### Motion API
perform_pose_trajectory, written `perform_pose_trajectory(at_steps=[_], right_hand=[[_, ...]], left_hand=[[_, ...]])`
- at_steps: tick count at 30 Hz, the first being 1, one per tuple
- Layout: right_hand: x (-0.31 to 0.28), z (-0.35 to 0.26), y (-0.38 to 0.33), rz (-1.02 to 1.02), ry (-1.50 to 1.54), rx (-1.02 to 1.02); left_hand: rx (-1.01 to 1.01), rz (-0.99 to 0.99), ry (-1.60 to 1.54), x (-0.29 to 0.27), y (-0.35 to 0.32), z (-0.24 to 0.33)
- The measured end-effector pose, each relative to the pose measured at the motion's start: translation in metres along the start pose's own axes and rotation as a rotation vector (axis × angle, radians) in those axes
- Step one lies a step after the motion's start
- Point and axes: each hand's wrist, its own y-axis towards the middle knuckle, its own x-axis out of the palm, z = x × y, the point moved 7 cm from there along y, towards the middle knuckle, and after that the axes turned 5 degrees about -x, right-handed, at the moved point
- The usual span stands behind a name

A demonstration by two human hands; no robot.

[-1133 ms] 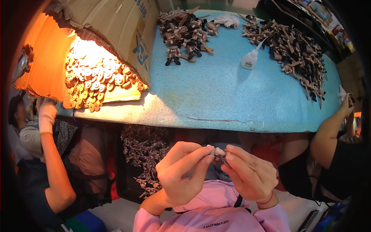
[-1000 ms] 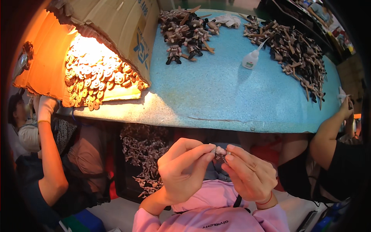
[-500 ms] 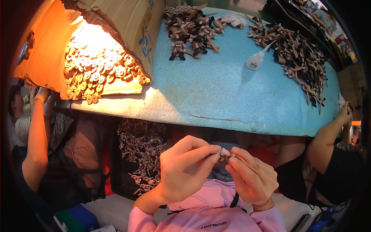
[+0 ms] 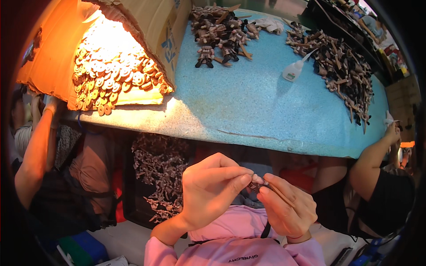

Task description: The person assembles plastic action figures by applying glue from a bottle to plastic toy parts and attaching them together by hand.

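Observation:
In front of my chest, above my lap, I hold a small doll-like figure [image 4: 256, 181], pale on top and darker below. The thumb and forefinger of my left hand [image 4: 211, 186] pinch it from the left. My right hand [image 4: 290, 210] grips its other side with the fingertips. Along the right fingers lies a thin brown strip [image 4: 282, 195], which looks like the long flat pieces among the figures on the table. Fingers cover much of the figure, so its details are hard to make out.
On the blue tabletop [image 4: 239, 106] lie a left figure pile [image 4: 222, 35], a right pile [image 4: 344, 71], and a white squeeze bottle [image 4: 293, 70]. A torn cardboard box [image 4: 49, 66] holds brightly lit discs [image 4: 111, 71]. Below is a black tray [image 4: 137, 208] of small figures. Co-workers' arms flank me.
My left thumb and forefinger have shifted slightly on the figure, and more of it shows between my hands. The left co-worker's arm has moved a little left.

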Motion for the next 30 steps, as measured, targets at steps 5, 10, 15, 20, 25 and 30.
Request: perform_pose_trajectory(at_steps=[5, 10, 15, 20, 25, 30], right_hand=[[0.000, 0.004, 0.000, 0.029, 0.049, 0.090], [-0.002, 0.007, -0.001, 0.063, 0.075, 0.138], [-0.004, 0.006, 0.001, 0.057, 0.041, 0.139], [-0.002, 0.006, -0.002, 0.078, 0.055, 0.137], [-0.007, 0.005, -0.003, 0.099, 0.060, 0.149], [-0.009, 0.008, -0.010, 0.157, 0.109, 0.130]], left_hand=[[-0.034, 0.006, -0.054, -0.002, -0.002, -0.008], [-0.010, 0.014, -0.021, -0.004, -0.005, -0.002], [0.233, 0.073, 0.236, 0.001, -0.012, 0.017], [0.525, 0.145, 0.418, 0.005, -0.025, 0.023], [0.615, 0.134, 0.439, 0.007, -0.030, 0.031], [0.343, 0.100, 0.125, -0.004, -0.021, 0.010]])
